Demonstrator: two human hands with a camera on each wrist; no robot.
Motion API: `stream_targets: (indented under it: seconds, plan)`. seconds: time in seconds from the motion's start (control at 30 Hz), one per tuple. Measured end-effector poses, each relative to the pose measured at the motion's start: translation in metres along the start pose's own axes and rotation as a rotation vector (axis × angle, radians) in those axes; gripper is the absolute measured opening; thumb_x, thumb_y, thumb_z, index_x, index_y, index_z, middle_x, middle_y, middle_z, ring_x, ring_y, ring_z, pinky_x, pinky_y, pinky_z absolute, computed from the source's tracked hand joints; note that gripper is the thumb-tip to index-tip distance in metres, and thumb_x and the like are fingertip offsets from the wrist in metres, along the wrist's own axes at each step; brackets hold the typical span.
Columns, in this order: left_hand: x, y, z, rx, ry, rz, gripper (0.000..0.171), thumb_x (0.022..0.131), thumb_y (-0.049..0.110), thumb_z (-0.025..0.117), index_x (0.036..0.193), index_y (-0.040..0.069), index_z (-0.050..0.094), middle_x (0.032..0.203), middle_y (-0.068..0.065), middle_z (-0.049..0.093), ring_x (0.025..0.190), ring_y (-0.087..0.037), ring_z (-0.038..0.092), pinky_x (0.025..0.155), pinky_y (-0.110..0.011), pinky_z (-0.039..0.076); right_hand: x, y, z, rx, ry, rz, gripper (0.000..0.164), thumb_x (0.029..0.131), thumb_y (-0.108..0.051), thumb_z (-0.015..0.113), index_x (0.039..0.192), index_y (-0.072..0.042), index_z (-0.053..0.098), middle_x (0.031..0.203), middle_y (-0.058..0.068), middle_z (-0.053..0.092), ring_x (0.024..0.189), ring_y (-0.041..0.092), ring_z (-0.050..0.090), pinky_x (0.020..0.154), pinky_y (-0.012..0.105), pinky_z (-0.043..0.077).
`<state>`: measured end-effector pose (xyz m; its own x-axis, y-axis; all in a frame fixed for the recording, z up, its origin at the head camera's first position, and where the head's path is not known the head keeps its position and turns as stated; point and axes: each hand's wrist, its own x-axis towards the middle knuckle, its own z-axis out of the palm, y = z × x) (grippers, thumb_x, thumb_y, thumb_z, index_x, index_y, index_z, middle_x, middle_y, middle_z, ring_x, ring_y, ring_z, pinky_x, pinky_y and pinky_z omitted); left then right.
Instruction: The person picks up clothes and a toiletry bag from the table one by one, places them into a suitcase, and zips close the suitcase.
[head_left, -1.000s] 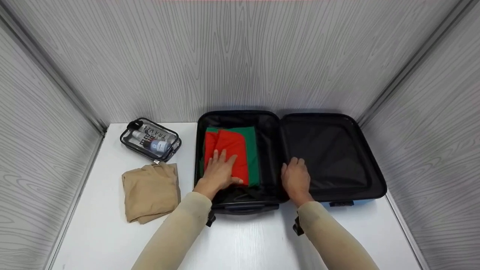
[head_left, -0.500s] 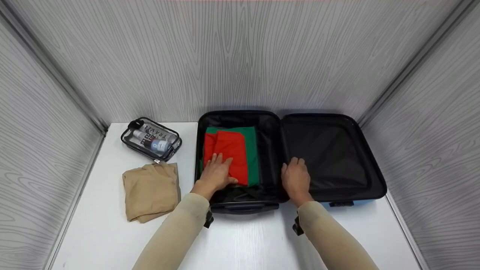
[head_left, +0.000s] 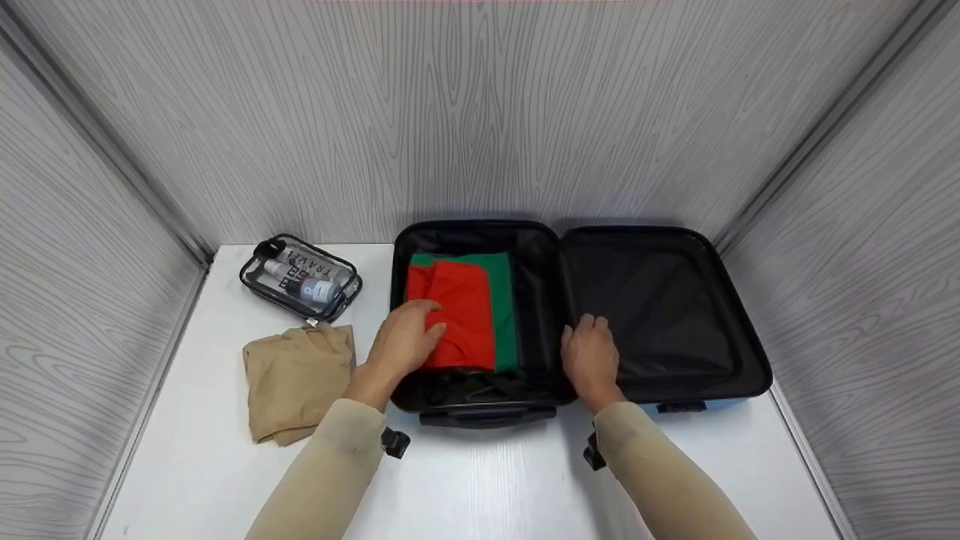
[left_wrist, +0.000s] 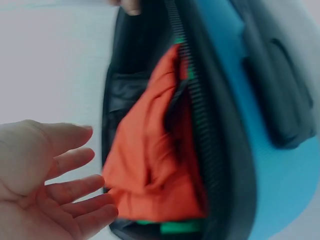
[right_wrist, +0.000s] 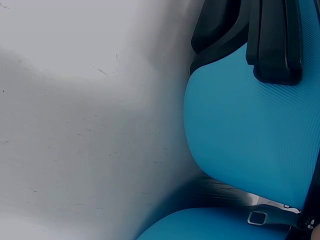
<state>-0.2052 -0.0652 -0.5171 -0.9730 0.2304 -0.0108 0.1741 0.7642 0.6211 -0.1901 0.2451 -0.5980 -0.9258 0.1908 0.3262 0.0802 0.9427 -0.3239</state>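
Observation:
A hard-shell suitcase (head_left: 480, 225) lies open, with a black interior and a blue outer shell (right_wrist: 240, 115). In its left half are a folded red garment (head_left: 461, 300) and green cloth (head_left: 505, 322) showing beyond its edges. My left hand (head_left: 401, 337) hovers over that half's left rim, beside the red garment. In the left wrist view the left hand's fingers (left_wrist: 75, 190) are spread and relaxed, holding nothing. My right hand (head_left: 591, 356) grips the suitcase edge where the two halves meet, fingers curled over it; only a fingertip shows in the right wrist view.
A clear, black-trimmed travel pouch (head_left: 300, 277) with small bottles stands at the back left. In front of it lies a folded tan garment (head_left: 300, 386). The suitcase's other half (head_left: 652, 307) spreads open to the right. Grey wood-patterned walls (head_left: 480, 112) enclose the white table (head_left: 480, 480).
My left hand has lifted off the red garment and shifted left to the suitcase rim. The right hand has kept its place at the middle edge.

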Motion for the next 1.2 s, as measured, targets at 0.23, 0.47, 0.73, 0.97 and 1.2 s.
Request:
stream_targets:
  seconds: [0.23,0.47,0.73,0.97,1.2]
  plan:
    - [-0.016,-0.023,-0.033,-0.091,0.208,-0.023,0.031,0.102,0.019,0.066,0.129,0.005,0.072,0.135,-0.02,0.069,0.131,-0.039,0.061,0.112,-0.051,0.046,0.0,-0.001,0.001,-0.034,0.027,-0.023,0.03,0.105,-0.022,0.066,0.105,0.008,0.062,0.093,0.024,0.06,0.077,0.04,0.066,0.065,0.051,0.06]
    - [-0.038,-0.071,-0.064,-0.112,0.272,-0.146,0.032,0.103,0.016,0.061,0.131,0.002,0.07,0.131,-0.028,0.069,0.124,-0.045,0.064,0.106,-0.056,0.047,-0.001,-0.001,0.002,-0.039,0.048,-0.025,0.03,0.104,-0.021,0.068,0.104,0.008,0.062,0.092,0.024,0.06,0.078,0.041,0.067,0.066,0.052,0.06]
    - [-0.064,-0.126,-0.074,-0.046,0.289,-0.344,0.036,0.104,0.016,0.053,0.132,-0.002,0.068,0.127,-0.031,0.068,0.119,-0.048,0.063,0.1,-0.06,0.047,-0.001,0.001,0.002,-0.037,0.035,-0.014,0.031,0.105,-0.023,0.066,0.105,0.008,0.062,0.093,0.024,0.061,0.078,0.042,0.067,0.066,0.053,0.06]
    - [-0.082,-0.166,-0.065,0.014,0.225,-0.465,0.043,0.103,0.012,0.051,0.136,-0.014,0.059,0.131,-0.04,0.061,0.118,-0.06,0.06,0.097,-0.067,0.048,-0.001,0.001,0.001,-0.015,0.027,-0.018,0.031,0.106,-0.023,0.065,0.106,0.008,0.062,0.094,0.024,0.06,0.079,0.042,0.066,0.067,0.053,0.06]
    - [-0.097,-0.198,-0.056,-0.003,0.122,-0.589,0.066,0.103,0.017,0.055,0.145,-0.028,0.033,0.133,-0.053,0.047,0.122,-0.066,0.051,0.102,-0.07,0.045,0.0,0.0,0.002,-0.043,0.032,-0.027,0.031,0.106,-0.023,0.065,0.105,0.008,0.062,0.092,0.024,0.06,0.077,0.04,0.067,0.066,0.051,0.061]
